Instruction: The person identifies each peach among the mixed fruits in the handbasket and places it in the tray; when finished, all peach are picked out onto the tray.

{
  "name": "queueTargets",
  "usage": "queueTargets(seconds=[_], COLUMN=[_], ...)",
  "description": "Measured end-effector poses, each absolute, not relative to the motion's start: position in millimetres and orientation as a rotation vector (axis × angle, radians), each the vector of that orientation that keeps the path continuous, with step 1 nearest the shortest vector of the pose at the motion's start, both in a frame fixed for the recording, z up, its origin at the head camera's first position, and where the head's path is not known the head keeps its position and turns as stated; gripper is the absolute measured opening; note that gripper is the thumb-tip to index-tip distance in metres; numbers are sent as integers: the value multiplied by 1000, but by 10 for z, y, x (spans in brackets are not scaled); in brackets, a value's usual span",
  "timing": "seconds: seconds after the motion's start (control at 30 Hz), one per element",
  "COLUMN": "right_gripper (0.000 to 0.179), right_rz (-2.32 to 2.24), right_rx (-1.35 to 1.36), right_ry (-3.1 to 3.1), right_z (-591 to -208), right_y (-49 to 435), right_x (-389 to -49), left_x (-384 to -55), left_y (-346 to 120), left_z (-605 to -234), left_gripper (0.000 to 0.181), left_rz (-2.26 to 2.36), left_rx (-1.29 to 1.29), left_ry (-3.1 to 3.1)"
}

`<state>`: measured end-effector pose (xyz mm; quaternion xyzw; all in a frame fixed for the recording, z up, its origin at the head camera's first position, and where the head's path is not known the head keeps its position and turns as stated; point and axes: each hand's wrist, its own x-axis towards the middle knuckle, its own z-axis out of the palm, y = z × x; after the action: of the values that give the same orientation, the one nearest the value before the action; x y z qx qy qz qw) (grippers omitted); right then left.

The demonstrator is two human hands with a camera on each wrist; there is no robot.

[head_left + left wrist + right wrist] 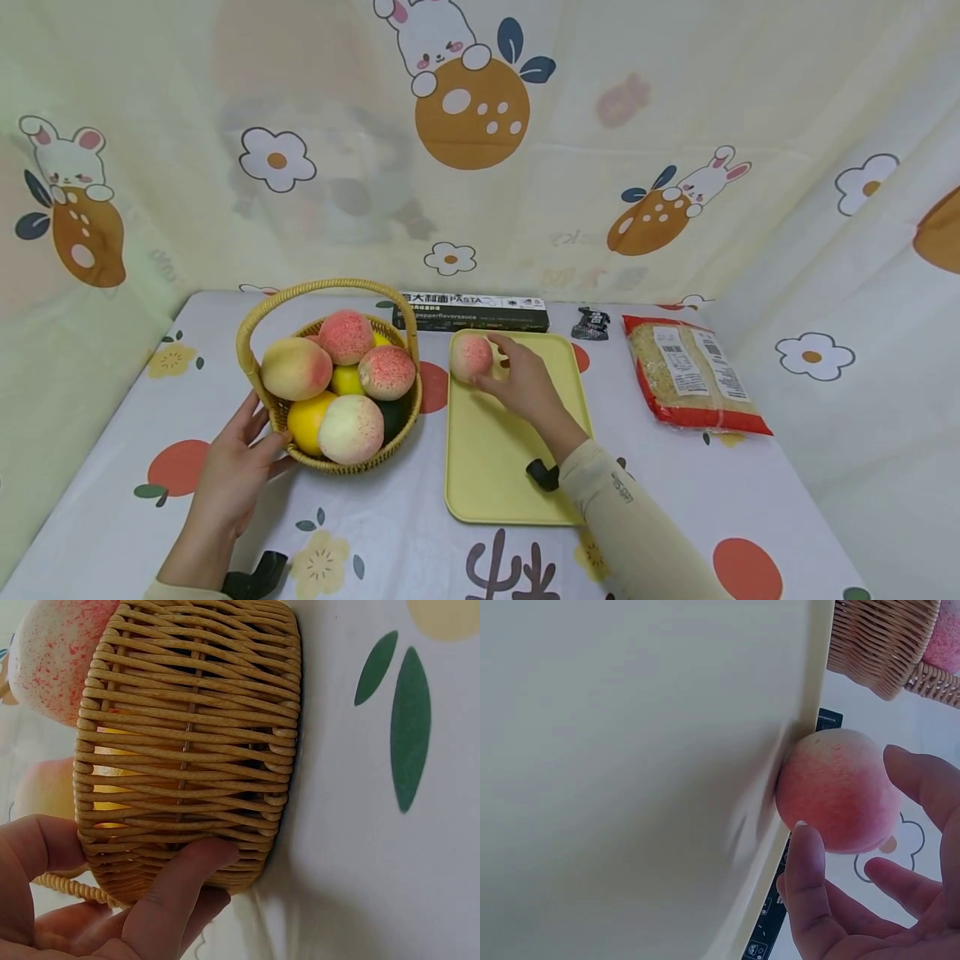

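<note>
Gripping basket point(217, 761) with left hand point(238, 467), right hand point(527, 387) curved around peach point(470, 358)

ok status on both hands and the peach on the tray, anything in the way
Left hand holding basket. Right hand pinching peach. Peach at far left corner of yellow tray. Nothing seen blocking it.
</note>
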<state>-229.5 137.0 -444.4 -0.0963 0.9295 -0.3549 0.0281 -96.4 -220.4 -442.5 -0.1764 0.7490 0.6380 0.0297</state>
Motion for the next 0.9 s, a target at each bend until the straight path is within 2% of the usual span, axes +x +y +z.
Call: queueTargets(seconds=[0.57,0.9], right_gripper=[81,82], right_rz=[-1119,-1163], right_rx=[-309,-282], right_ry=[2858,2818], right_z=[-4416,-4283], right_y=[1468,1534], right_x=[-2247,-2085], left_x=[-946,-954], left_y=[-2207,-2211], left_z=[-4437,-4445], left_gripper=[88,88], left_rz=[1978,1987], left_rx=[-526,-529], left_ry=[2299,2284])
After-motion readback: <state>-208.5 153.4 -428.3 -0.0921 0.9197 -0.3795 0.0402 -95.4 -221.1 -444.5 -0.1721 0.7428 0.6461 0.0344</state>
